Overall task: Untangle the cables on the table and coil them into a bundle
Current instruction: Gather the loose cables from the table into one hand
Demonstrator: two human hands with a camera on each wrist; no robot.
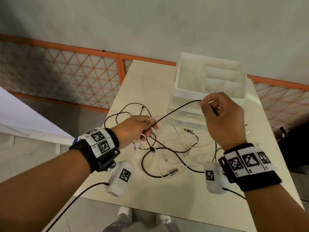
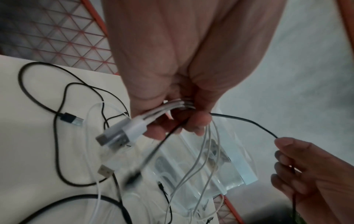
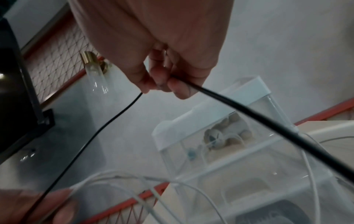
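Observation:
A tangle of black and white cables (image 1: 168, 148) lies in the middle of the cream table (image 1: 150, 77). My left hand (image 1: 149, 127) is raised over it and grips a bunch of white cables (image 2: 178, 106), whose USB plugs (image 2: 122, 133) stick out of the fist. One black cable (image 1: 175, 110) also passes through that hand. It stretches up and to the right to my right hand (image 1: 204, 102), which pinches it (image 3: 249, 116) between thumb and fingers (image 3: 178, 89). A silver USB plug (image 1: 173, 172) rests on the table near the front.
A white organizer (image 1: 209, 77) with open top compartments and clear drawers stands at the table's back right, just behind my right hand. An orange mesh fence (image 1: 75, 69) runs behind the table. A dark object (image 1: 294, 148) sits off the right edge.

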